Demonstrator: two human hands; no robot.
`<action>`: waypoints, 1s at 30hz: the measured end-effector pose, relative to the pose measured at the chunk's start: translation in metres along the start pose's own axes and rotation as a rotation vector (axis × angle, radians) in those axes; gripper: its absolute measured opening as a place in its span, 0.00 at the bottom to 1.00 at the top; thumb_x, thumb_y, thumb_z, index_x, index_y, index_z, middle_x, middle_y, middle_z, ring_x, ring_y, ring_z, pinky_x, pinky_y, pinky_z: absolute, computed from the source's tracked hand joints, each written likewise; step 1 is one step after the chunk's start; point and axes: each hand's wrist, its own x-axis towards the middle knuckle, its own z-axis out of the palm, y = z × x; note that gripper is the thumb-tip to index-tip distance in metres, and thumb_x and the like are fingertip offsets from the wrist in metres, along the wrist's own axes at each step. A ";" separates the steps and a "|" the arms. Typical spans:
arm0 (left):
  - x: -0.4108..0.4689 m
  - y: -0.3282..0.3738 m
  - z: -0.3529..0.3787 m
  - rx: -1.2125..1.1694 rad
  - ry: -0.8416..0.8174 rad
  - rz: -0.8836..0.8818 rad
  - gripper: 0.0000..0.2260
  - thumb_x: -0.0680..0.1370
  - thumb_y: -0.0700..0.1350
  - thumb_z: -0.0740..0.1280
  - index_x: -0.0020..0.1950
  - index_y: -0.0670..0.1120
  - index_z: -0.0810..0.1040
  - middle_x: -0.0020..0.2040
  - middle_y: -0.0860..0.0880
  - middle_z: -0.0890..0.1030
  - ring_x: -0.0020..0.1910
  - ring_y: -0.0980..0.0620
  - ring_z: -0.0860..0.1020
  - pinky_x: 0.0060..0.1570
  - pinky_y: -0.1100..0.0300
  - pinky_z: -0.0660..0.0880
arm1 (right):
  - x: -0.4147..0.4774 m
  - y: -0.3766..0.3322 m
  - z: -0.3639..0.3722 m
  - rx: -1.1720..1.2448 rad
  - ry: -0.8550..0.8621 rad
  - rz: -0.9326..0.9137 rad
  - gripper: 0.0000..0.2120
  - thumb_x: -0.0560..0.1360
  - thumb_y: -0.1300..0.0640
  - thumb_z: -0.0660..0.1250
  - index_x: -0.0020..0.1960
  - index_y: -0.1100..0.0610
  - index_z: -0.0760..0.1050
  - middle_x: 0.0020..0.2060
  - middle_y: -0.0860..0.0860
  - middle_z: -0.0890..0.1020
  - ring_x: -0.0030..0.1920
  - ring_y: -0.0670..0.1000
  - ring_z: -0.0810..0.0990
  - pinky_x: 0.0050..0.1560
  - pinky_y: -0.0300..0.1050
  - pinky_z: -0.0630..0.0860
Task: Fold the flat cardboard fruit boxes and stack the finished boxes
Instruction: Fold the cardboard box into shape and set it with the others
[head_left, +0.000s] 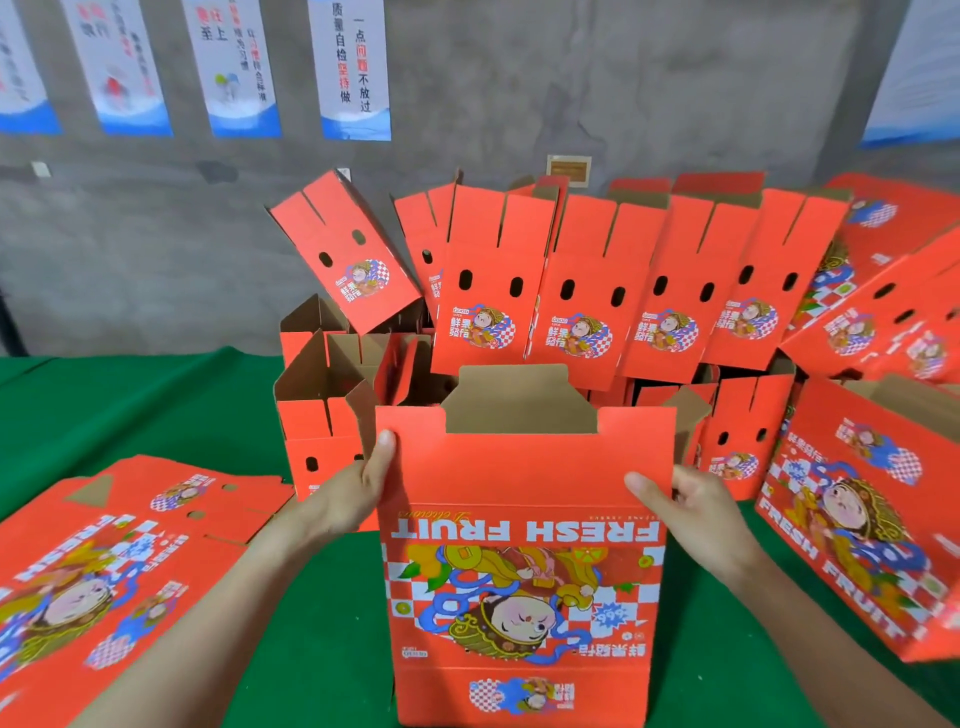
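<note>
A red cardboard fruit box (524, 499), printed "FRESH FRUIT" upside down, stands upright in front of me on the green table (130, 405). A brown inner flap (514, 400) sticks up above its top edge. My left hand (358, 488) grips the box's left edge, thumb on the printed face. My right hand (696, 504) holds the right edge, thumb on the front and fingers curled behind. A stack of flat box blanks (109, 566) lies on the table at the left.
Several folded red boxes (582, 280) are piled against the grey wall behind, some leaning. More open boxes (322, 410) stand just behind the held one. Another folded box (862, 514) lies tilted at the right. Posters (353, 67) hang on the wall.
</note>
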 end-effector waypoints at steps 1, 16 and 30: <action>-0.001 -0.004 0.006 -0.105 0.015 0.002 0.36 0.67 0.72 0.44 0.49 0.48 0.79 0.53 0.49 0.81 0.51 0.53 0.79 0.50 0.57 0.74 | -0.002 0.001 0.001 0.010 0.021 0.007 0.30 0.69 0.36 0.61 0.45 0.64 0.80 0.39 0.55 0.84 0.40 0.53 0.84 0.50 0.60 0.79; -0.014 -0.001 0.054 0.025 0.361 0.115 0.17 0.81 0.40 0.60 0.70 0.39 0.69 0.64 0.42 0.75 0.61 0.43 0.75 0.60 0.53 0.71 | 0.003 0.019 0.010 -0.265 0.358 0.060 0.07 0.72 0.60 0.73 0.46 0.63 0.80 0.49 0.51 0.78 0.57 0.53 0.75 0.52 0.39 0.65; -0.031 -0.016 0.047 0.468 0.350 0.311 0.23 0.76 0.33 0.61 0.71 0.37 0.66 0.78 0.45 0.46 0.77 0.41 0.51 0.75 0.55 0.47 | -0.005 0.017 0.019 -0.561 0.245 -0.176 0.26 0.66 0.70 0.76 0.62 0.72 0.73 0.61 0.63 0.76 0.62 0.65 0.72 0.67 0.50 0.62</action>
